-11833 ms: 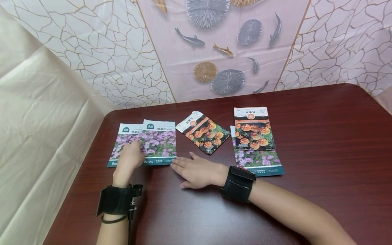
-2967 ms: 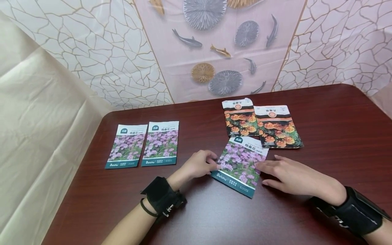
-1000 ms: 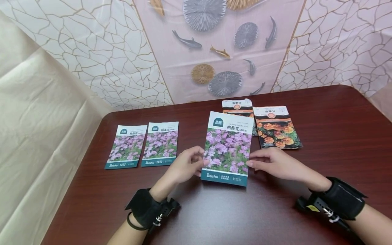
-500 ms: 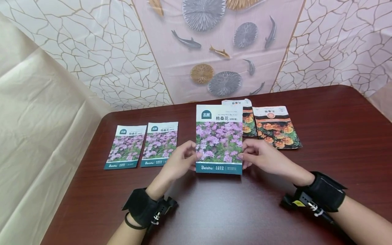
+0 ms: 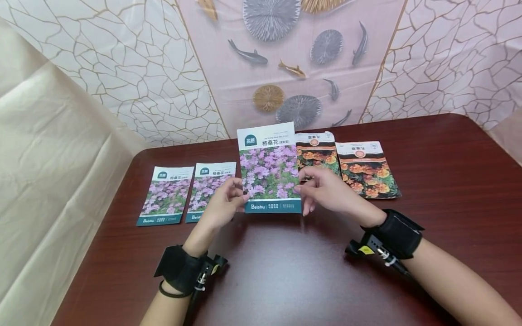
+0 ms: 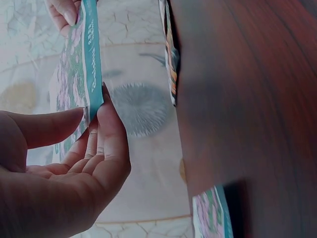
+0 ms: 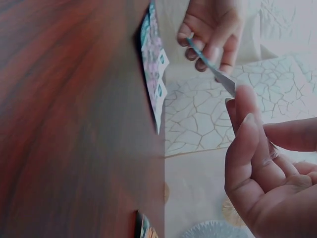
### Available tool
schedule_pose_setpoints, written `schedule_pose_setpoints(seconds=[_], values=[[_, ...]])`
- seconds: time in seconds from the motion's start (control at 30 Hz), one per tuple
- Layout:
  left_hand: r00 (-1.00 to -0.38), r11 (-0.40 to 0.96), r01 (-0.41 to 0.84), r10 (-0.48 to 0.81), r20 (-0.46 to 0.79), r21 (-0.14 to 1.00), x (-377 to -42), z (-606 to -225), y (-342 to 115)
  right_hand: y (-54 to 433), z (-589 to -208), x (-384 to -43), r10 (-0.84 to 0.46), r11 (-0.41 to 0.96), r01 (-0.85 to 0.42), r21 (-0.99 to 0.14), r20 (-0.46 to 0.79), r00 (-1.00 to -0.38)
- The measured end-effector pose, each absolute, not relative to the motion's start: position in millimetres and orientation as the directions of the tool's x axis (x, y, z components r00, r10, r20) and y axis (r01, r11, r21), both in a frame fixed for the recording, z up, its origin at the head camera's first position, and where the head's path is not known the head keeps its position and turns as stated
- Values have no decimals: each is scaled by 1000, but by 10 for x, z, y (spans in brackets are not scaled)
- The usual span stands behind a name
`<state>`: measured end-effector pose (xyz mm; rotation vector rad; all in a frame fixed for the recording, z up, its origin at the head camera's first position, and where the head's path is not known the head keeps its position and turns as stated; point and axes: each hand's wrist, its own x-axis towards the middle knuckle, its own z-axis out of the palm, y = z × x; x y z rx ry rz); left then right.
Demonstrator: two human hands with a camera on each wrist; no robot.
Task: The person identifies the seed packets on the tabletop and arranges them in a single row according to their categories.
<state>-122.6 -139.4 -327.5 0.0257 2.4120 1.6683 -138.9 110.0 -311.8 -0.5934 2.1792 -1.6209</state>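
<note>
A seed packet with pink-purple flowers and a teal band [image 5: 269, 170] is held up above the table, its printed front toward the head camera. My left hand [image 5: 222, 201] pinches its lower left edge between thumb and fingers, as the left wrist view also shows. On the opposite edge my right hand [image 5: 326, 190] pinches it the same way. Two matching purple-flower packets lie side by side at the left: the outer one [image 5: 165, 197] is in full view, while the inner one [image 5: 205, 192] is partly covered by my left hand.
Two orange-flower seed packets lie at the back right, one [image 5: 316, 154] partly behind the raised packet and my right hand, the other [image 5: 369, 170] beside it. The dark red table [image 5: 285, 280] ends at a patterned cloth backdrop [image 5: 134, 59]. A pale cloth [image 5: 53, 181] hangs along the left.
Both hands have lifted the purple-flower packet off the table and carried it leftward toward the other two purple ones. Earlier, the orange packets came to lie side by side at the right.
</note>
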Motion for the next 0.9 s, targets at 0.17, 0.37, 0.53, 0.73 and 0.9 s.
schedule_pose_setpoints(seconds=[0.17,0.37,0.53,0.73,0.9], values=[[-975,375,-141,110,-195,916,-1270,-3297,-1466,1007,-3126,-1488,-555,250,-74,-966,-80,-828],[-971,399,-160,99,-216,903,-1303,-3344,-1516,965,-3173,-1554,-580,287,-38,-957,-142,-802],[-977,442,-139,85,-196,886,-1311,-3373,-1518,963,-3290,-1584,-592,282,-4,-959,-170,-787],[-979,492,-125,77,-187,862,-1314,-3408,-1519,954,-3428,-1612,-587,266,12,-964,-172,-791],[-975,497,-153,68,-214,854,-1319,-3417,-1520,943,-3491,-1622,-561,275,11,-962,-169,-810]])
